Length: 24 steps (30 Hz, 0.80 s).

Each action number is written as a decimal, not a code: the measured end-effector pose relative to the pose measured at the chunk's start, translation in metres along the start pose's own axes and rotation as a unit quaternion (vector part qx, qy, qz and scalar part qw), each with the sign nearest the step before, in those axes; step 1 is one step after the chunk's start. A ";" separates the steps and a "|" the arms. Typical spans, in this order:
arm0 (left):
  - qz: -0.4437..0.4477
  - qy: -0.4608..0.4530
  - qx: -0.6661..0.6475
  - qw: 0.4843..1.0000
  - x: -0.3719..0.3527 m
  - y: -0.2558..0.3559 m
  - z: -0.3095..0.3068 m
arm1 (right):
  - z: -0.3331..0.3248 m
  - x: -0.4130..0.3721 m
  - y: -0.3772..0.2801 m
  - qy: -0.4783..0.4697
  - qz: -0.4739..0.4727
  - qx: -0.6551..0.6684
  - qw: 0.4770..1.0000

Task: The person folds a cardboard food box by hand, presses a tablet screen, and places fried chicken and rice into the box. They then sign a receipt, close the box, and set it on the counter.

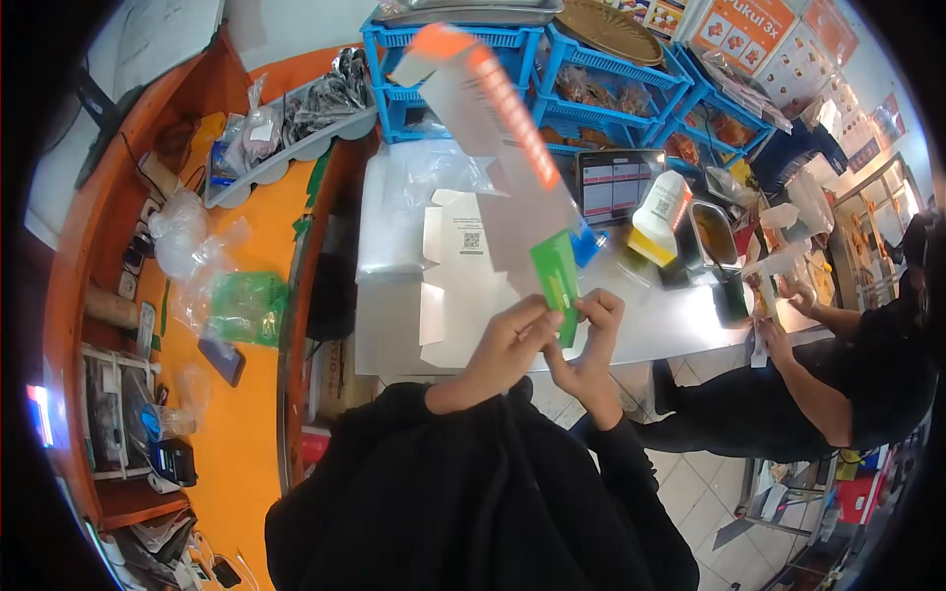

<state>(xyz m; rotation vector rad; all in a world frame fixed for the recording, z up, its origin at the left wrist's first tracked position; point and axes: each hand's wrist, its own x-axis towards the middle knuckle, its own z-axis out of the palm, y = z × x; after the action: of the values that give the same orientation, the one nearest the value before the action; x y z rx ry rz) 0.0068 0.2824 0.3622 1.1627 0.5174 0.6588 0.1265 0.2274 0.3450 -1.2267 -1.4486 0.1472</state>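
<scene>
My left hand (505, 347) and my right hand (593, 350) are close together above the metal table's front edge. Both pinch the lower end of a green packet (555, 276). Behind and above the packet rises a flat white and orange card piece (493, 118), smeared by motion; whether a finger touches it I cannot tell. Left of it, an unfolded white carton (458, 266) with a printed square code lies on the table (394, 330). A stack of clear plastic bags (389, 212) lies at the carton's left.
Blue crates (453, 44) stand at the back. A tablet (616, 187), a white and yellow bottle (660, 217) and a metal container (711, 236) are at the right. Another person (828, 384) works there. An orange counter (236, 414) runs along the left.
</scene>
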 end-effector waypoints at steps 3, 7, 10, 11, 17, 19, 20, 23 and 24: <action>0.194 -0.083 0.106 0.972 0.011 -0.008 0.015 | -0.015 0.008 -0.007 0.040 0.075 0.102 0.991; 0.333 -0.077 0.421 0.840 0.022 -0.007 0.028 | -0.040 0.006 0.008 0.077 0.145 0.367 0.916; 0.447 0.015 0.567 0.692 0.035 -0.029 0.039 | -0.058 0.009 0.013 0.076 0.207 0.315 0.923; 0.446 0.013 0.568 0.691 0.040 -0.034 0.040 | -0.063 0.014 0.009 0.094 0.269 0.282 0.916; 0.459 0.038 0.530 0.712 0.055 -0.043 0.051 | -0.093 0.028 0.031 0.044 0.323 0.303 0.895; 0.423 0.105 0.475 0.765 0.056 -0.048 0.055 | -0.098 0.033 0.030 0.042 0.318 0.324 0.890; 0.421 0.108 0.474 0.765 0.059 -0.052 0.057 | -0.098 0.036 0.029 0.050 0.305 0.307 0.900; 0.466 0.118 0.460 0.747 0.075 -0.067 0.058 | -0.099 0.043 0.032 0.033 0.260 0.254 0.931; 0.479 0.146 0.450 0.740 0.081 -0.072 0.059 | -0.100 0.045 0.034 0.016 0.228 0.217 0.949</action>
<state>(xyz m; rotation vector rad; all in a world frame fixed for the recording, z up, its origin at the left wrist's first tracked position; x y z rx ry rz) 0.1186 0.2823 0.3102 2.3199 0.4816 1.6061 0.2346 0.2216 0.3828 -1.1645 -1.0080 0.7203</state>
